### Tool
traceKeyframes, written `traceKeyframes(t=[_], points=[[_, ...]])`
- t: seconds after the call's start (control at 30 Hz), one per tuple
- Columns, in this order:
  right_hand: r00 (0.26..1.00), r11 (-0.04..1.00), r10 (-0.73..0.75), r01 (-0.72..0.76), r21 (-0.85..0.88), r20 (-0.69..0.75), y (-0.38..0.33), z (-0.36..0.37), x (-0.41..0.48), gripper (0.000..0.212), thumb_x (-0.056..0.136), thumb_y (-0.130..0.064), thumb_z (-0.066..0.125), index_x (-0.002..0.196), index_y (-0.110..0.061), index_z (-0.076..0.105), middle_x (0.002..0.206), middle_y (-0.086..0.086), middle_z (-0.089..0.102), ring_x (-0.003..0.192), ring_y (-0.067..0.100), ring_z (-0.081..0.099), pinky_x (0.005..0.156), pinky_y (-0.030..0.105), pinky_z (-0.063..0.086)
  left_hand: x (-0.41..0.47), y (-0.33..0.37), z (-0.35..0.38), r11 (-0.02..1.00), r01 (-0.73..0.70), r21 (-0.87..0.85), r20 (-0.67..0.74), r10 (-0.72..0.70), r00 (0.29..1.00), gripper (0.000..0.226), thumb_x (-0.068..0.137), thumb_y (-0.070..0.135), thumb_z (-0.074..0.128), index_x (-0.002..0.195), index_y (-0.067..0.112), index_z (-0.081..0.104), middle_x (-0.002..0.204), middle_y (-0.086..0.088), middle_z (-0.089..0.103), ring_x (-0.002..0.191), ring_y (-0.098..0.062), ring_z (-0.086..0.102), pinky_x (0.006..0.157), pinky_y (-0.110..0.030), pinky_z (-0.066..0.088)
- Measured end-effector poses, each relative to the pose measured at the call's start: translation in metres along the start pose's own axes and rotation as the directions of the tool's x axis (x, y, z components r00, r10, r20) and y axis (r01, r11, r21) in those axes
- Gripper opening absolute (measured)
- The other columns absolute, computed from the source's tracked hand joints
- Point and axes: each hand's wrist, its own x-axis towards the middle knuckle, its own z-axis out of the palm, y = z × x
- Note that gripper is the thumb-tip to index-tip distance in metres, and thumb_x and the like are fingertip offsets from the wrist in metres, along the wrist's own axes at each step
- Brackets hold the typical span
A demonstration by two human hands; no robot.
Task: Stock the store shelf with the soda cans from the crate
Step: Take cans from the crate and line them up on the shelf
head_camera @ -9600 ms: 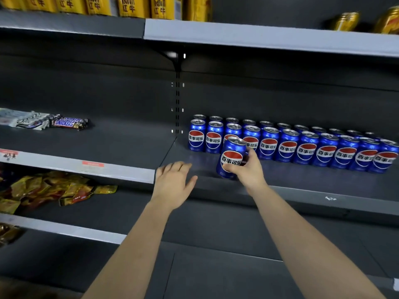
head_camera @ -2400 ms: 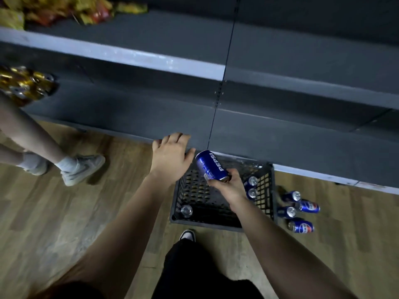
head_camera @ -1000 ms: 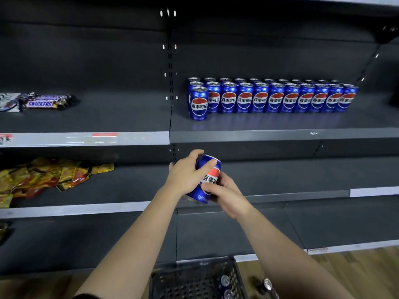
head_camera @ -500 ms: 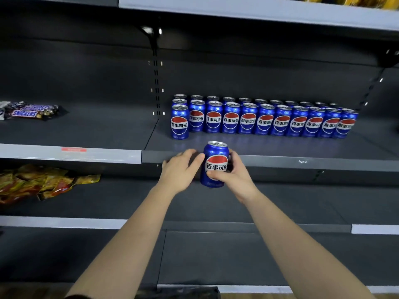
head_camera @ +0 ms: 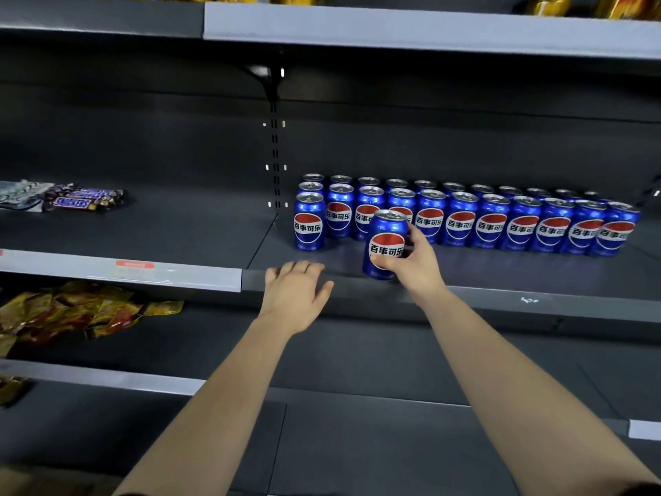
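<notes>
Wrapping an upright blue, red-badged soda can [head_camera: 386, 241] are right hand [head_camera: 416, 263] fingers [head_camera: 418, 238]; left hand [head_camera: 295, 295] fingers lie straight.

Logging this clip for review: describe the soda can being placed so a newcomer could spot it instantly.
On the dark middle shelf, right of the slotted upright, stand rows of blue soda cans. Just before them, nearest the shelf's front edge, is the held can, gripped by the right hand. It alone is in a hand and stands forward of every row.

Blue soda can [head_camera: 385, 245] upright at shelf [head_camera: 500, 277] front; matching cans [head_camera: 461, 223] rowed behind.
</notes>
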Motion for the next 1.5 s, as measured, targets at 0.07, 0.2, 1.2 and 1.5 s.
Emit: traceKeyframes(t=[0.07,0.2,1.2,1.5], points=[[1.0,1.0,0.0,0.0,-0.021,0.006,0.001,0.002,0.006,0.086,0.071,-0.005,0.084,0.143,-0.022,0.041,0.105,-0.014,0.059,0.105,0.006,0.057,0.07,0.012,0.044,0.003,-0.002,0.002,1.0,-0.007,0.027,0.003,0.007,1.0,0.048,0.099,0.049,0.031,0.141,0.027,0.04,0.141,0.005,0.047,0.13,-0.018,0.039,0.105,-0.04,0.023],[0.999,0.996,-0.004,0.008,-0.085,0.045,0.004,0.007,0.011,0.086,0.072,-0.004,0.083,0.144,-0.023,0.039,0.113,-0.011,0.058,0.106,0.007,0.054,0.079,0.018,0.044,0.007,-0.003,0.006,0.998,-0.016,0.054,0.019,0.015,1.0,0.049,0.099,0.049,0.031,0.141,0.026,0.04,0.142,0.005,0.046,0.131,-0.018,0.039,0.106,-0.04,0.023],[0.997,0.976,0.046,-0.033,-0.214,0.055,0.017,0.045,0.046,0.076,0.075,-0.013,0.082,0.139,-0.014,0.041,0.123,-0.003,0.056,0.105,0.008,0.052,0.089,0.024,0.044,0.037,-0.006,0.018,1.0,-0.011,0.019,0.013,0.011,1.0,0.039,0.091,0.045,0.056,0.121,0.02,0.052,0.121,0.003,0.053,0.114,-0.018,0.046,0.09,-0.032,0.04],[0.999,0.979,0.032,-0.026,-0.204,0.027,0.021,0.068,0.054,0.065,0.078,-0.011,0.077,0.127,-0.012,0.035,0.114,-0.005,0.053,0.102,0.011,0.053,0.083,0.025,0.041,0.041,-0.009,0.014,1.0,-0.027,-0.007,0.024,0.027,0.999,0.039,0.09,0.046,0.058,0.119,0.02,0.051,0.12,0.004,0.052,0.114,-0.016,0.044,0.086,-0.029,0.039]])
